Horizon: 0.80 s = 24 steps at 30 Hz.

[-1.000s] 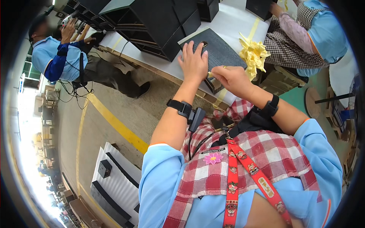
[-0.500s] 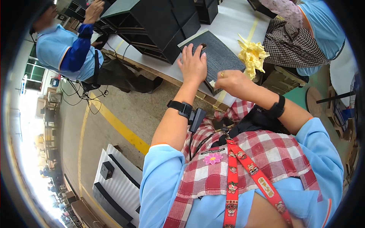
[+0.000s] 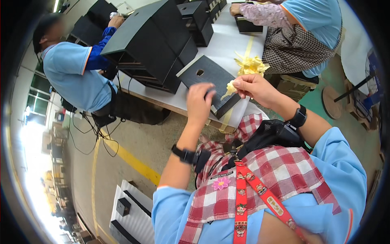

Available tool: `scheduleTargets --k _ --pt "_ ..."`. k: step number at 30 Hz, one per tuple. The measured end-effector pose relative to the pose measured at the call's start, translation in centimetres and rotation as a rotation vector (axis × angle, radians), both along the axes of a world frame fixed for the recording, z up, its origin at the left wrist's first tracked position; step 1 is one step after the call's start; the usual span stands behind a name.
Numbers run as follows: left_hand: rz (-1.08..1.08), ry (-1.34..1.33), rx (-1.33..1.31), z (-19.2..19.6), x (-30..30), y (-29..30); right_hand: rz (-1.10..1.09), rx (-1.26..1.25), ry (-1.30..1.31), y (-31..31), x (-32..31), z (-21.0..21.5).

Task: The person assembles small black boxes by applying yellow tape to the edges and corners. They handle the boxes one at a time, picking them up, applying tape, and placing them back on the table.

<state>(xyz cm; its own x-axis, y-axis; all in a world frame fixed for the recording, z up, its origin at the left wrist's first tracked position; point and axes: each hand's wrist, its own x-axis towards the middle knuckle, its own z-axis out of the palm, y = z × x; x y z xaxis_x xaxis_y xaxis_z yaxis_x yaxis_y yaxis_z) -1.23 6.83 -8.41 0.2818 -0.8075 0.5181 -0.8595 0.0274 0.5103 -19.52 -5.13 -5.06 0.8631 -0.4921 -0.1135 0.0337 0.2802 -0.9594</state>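
A dark grey box [image 3: 219,78] with a wood-grain top and a round hole lies at the near edge of the white-covered table. Over its near left edge is my left hand [image 3: 199,103], slightly blurred, its fingers bent and the thumb apart, with nothing seen in it. Between the thumb and fingers of my right hand [image 3: 258,89] is a small crumpled strip of yellow tape [image 3: 230,89], held above the box's right end. Just beyond lies a loose heap of crumpled yellow tape [image 3: 252,65].
Large black cabinets [image 3: 150,40] stand left on the table [image 3: 227,34]. One co-worker [image 3: 77,73] stands at the left, another [image 3: 300,36] at the far right by a dark box. Cables [image 3: 95,132] hang at the left. Below, dark parts lie on a white sheet [image 3: 136,219].
My left hand has come off the box's top toward its near edge, uncovering the hole. My right hand has risen away from the box's near end, and the tape strip now shows clearly.
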Motion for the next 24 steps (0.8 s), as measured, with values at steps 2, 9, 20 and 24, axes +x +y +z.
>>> scheduleTargets --k 2,9,20,24 --pt "-0.142 0.275 0.093 1.0 -1.5 1.3 0.008 0.072 0.001 -0.3 -0.1 0.0" --pt "-0.297 1.003 0.223 2.4 -3.4 3.5 -0.010 -0.060 0.032 0.5 1.4 -0.6" --pt "-0.157 1.130 0.085 2.0 -2.8 3.6 0.220 -0.129 0.010 1.9 1.6 -0.4" --pt "-0.148 1.134 0.069 1.6 -2.4 3.6 0.171 -0.204 -0.015 3.2 1.8 -0.3"
